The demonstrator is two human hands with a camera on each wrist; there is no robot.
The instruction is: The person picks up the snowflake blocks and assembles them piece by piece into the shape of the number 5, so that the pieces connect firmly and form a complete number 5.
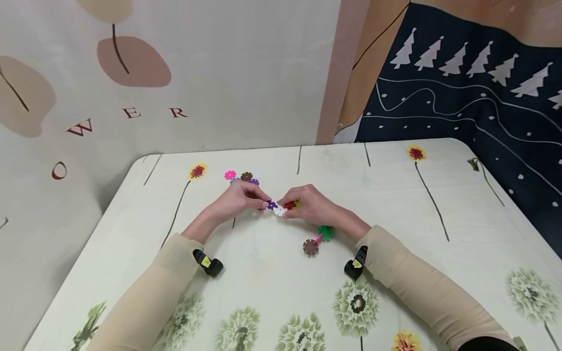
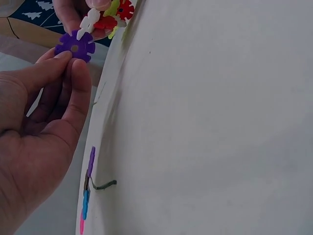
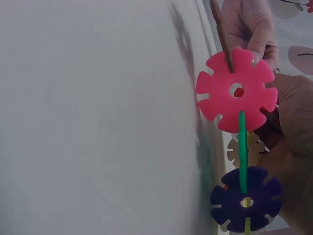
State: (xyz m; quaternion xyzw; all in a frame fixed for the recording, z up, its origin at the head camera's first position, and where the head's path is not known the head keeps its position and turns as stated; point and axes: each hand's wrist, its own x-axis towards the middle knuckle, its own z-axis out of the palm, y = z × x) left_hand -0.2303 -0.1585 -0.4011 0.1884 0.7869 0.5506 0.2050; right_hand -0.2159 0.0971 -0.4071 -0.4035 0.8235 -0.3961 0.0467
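Near the middle of the table the two hands meet over notched plastic discs. Thumb and fingers of my left hand (image 1: 239, 197) pinch a purple disc (image 2: 86, 48) by its edge. The purple disc meets a white disc (image 2: 88, 24) at its rim. My right hand (image 1: 313, 205) grips the joined discs beside it: the white one, a red disc (image 2: 105, 22) and a yellow-green disc (image 2: 113, 9). Below the right wrist, a brown disc (image 1: 311, 247), a pink disc (image 3: 215, 90), a green disc (image 3: 243, 152) and a dark purple disc (image 3: 226, 201) are slotted together in a chain.
Beyond the left hand lies a small group of discs, among them a pink disc (image 1: 230, 174), a brown disc (image 1: 246, 176) and a purple disc (image 1: 253, 182). They rest on a flower-printed tablecloth (image 1: 263, 292). Printed curtains (image 1: 246, 73) hang behind the table.
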